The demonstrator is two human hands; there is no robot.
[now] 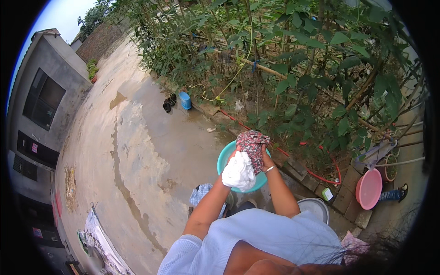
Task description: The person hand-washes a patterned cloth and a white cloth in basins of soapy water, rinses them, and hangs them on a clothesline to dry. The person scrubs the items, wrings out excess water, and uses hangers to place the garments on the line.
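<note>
A red, grey and white patterned cloth (252, 145) is bunched up between my two hands above a turquoise basin (223, 160). My right hand (267, 161) grips its right side, a white bangle on the wrist. My left hand (235, 151) is closed on its left side, partly hidden. A bunched white cloth (239, 172) lies over my left wrist and covers part of that hand; whether my fingers also hold it cannot be seen. Both cloths hide much of the basin's inside.
A grey metal basin (326, 211) stands near my right side, a pink basin (369, 189) farther right. A red hose (316, 176) runs along the brick edging by the plants. Dark shoes (168, 103) and a blue bucket (184, 100) stand ahead on wet concrete.
</note>
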